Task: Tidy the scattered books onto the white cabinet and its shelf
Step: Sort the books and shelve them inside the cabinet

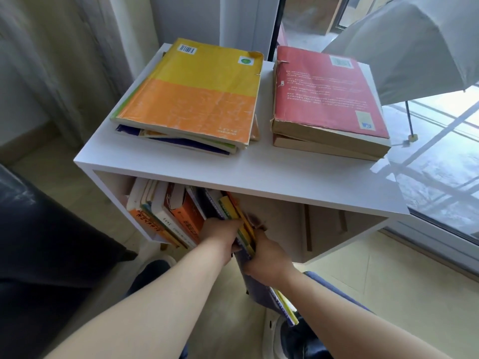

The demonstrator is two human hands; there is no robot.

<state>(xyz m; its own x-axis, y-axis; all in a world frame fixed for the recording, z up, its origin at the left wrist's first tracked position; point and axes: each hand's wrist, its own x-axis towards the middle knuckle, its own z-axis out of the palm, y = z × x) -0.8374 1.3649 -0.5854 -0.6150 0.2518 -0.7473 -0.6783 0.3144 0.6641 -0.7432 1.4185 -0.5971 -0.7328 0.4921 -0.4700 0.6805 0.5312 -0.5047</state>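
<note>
The white cabinet (259, 174) stands in front of me. On its top lie a pile headed by a yellow and orange book (197, 92) at the left and a pile headed by a red book (326, 92) at the right. In the open shelf below, a row of upright books (166, 213) fills the left part. My left hand (220, 235) and my right hand (269, 257) hold a thin bundle of books (245, 234) between them, yellow and purple edges showing. Its far end sits inside the shelf beside the row; its near end sticks out past my right wrist.
A dark sofa (39, 255) is at the left. An open white umbrella (414, 47) lies on the floor right of the cabinet, by a glass door (440, 177). Curtains (51, 60) hang behind at the left. The shelf's right half (324, 229) holds no books.
</note>
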